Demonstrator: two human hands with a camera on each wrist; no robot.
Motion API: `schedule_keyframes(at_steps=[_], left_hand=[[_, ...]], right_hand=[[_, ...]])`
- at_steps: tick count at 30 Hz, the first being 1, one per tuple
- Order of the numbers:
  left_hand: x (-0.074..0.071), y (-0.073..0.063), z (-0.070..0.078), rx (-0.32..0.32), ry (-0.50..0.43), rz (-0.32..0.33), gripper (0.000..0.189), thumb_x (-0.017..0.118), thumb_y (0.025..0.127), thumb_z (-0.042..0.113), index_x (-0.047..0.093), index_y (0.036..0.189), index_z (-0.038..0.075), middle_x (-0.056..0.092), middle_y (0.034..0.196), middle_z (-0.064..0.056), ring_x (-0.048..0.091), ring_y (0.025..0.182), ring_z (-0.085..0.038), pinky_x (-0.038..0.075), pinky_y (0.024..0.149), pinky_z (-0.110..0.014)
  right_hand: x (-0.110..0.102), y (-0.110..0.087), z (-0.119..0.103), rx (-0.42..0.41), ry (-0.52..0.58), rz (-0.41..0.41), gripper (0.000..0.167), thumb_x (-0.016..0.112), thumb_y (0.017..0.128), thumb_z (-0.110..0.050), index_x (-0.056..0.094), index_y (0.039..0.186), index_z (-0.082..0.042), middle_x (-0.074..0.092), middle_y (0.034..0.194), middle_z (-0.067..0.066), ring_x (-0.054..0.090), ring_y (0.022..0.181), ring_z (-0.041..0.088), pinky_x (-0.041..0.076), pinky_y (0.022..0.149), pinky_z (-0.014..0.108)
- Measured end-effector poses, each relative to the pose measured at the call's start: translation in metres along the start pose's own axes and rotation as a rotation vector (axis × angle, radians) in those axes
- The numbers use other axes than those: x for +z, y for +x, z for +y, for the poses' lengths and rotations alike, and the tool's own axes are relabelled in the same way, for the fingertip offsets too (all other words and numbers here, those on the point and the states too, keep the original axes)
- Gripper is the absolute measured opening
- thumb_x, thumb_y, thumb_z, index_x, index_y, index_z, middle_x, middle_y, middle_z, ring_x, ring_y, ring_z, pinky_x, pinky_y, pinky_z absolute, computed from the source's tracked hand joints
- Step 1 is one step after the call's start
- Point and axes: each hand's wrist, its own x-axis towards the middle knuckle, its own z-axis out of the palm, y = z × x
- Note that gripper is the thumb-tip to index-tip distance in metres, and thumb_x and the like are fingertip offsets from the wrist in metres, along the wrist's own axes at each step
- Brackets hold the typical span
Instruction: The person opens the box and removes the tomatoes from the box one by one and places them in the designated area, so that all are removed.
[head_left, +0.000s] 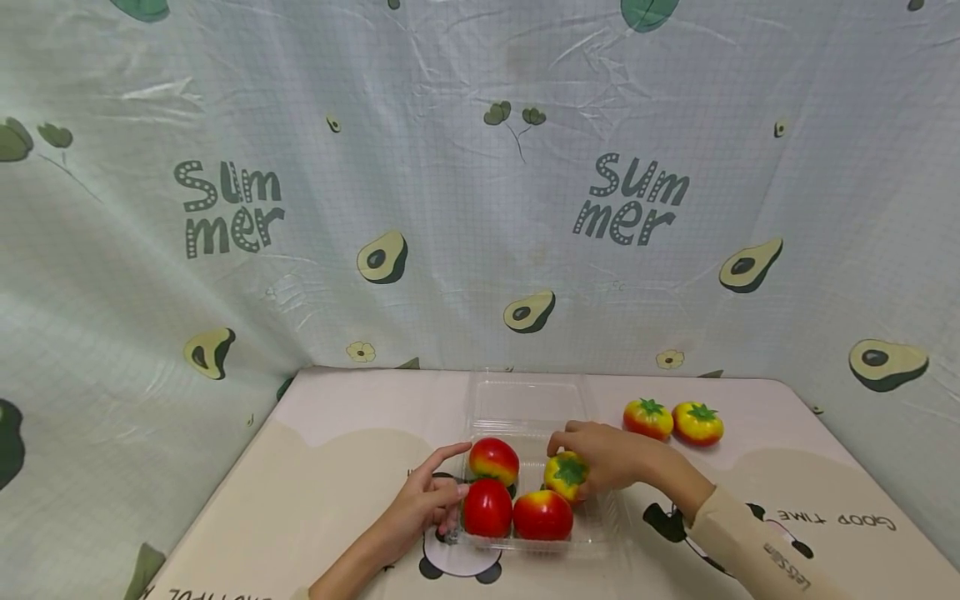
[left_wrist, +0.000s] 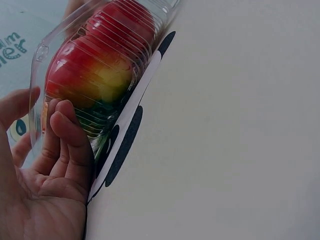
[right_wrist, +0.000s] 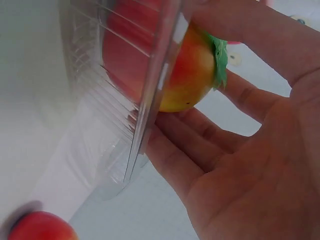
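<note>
My right hand (head_left: 603, 454) holds a red-and-yellow toy tomato (head_left: 567, 473) with a green leafy top at the right part of a clear plastic box. In the right wrist view the held tomato (right_wrist: 192, 75) is beside the box's rim (right_wrist: 155, 85), fingers spread around it. Three more tomatoes lie in the box: one at the back left (head_left: 493, 460), one at the front left (head_left: 487, 510) and one at the front middle (head_left: 543, 517). My left hand (head_left: 420, 504) grips the box's left edge, its curled fingers (left_wrist: 67, 130) against the ribbed wall.
Two more toy tomatoes, a left one (head_left: 647, 418) and a right one (head_left: 698, 423), sit side by side behind my right forearm. The box's clear lid (head_left: 528, 400) lies folded back behind it. A printed curtain (head_left: 450, 167) hangs along the table's (head_left: 352, 417) back edge.
</note>
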Motion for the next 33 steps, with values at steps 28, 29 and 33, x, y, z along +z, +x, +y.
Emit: schedule_keyframes(at_steps=[28,29,33], left_hand=[[0.001,0.0,0.001,-0.016,-0.001,0.015,0.067,0.06,0.102,0.019,0.029,0.161,0.019,0.057,0.068,0.005,0.054,0.059,-0.011,0.048,0.058,-0.022],[0.001,0.0,0.001,-0.015,-0.001,0.016,0.067,0.06,0.102,0.019,0.029,0.161,0.019,0.057,0.067,0.005,0.053,0.059,-0.011,0.048,0.058,-0.022],[0.0,0.0,0.001,-0.011,0.0,0.016,0.068,0.061,0.101,0.02,0.03,0.161,0.019,0.056,0.068,0.005,0.053,0.059,-0.011,0.048,0.058,-0.021]], right_hand=[[-0.012,-0.014,0.001,-0.045,0.046,0.078,0.053,0.087,0.079,-0.03,0.066,0.128,-0.024,0.061,0.116,-0.006,0.057,0.105,0.015,0.057,0.087,0.035],[-0.013,-0.014,0.001,-0.045,0.051,0.086,0.054,0.087,0.079,-0.03,0.066,0.128,-0.024,0.061,0.116,-0.006,0.057,0.104,0.014,0.057,0.087,0.034],[-0.015,-0.019,0.001,-0.055,0.064,0.112,0.055,0.087,0.079,-0.03,0.065,0.129,-0.023,0.06,0.118,-0.004,0.058,0.104,0.014,0.058,0.085,0.032]])
